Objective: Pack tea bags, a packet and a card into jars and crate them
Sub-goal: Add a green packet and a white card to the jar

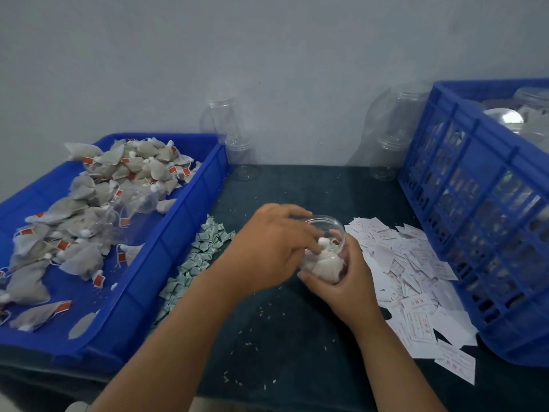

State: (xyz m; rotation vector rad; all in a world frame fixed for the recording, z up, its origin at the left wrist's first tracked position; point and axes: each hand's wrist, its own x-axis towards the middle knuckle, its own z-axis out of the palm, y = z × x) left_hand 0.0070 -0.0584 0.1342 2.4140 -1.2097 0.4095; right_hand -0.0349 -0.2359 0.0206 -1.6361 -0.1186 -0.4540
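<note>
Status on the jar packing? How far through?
Done: several jars already sit in the blue crate. In hand: the right hand grips a jar while the left hand works tea bags into its mouth; no packet or card visible inside. Left: many loose tea bags in the tray, piles of green packets and white cards, empty jars by the wall.

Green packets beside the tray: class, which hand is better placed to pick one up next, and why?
Left. The left hand lies nearest the green packets, on their side of the jar, with fingers only at its mouth. The right hand grips the jar, steadying it.
</note>
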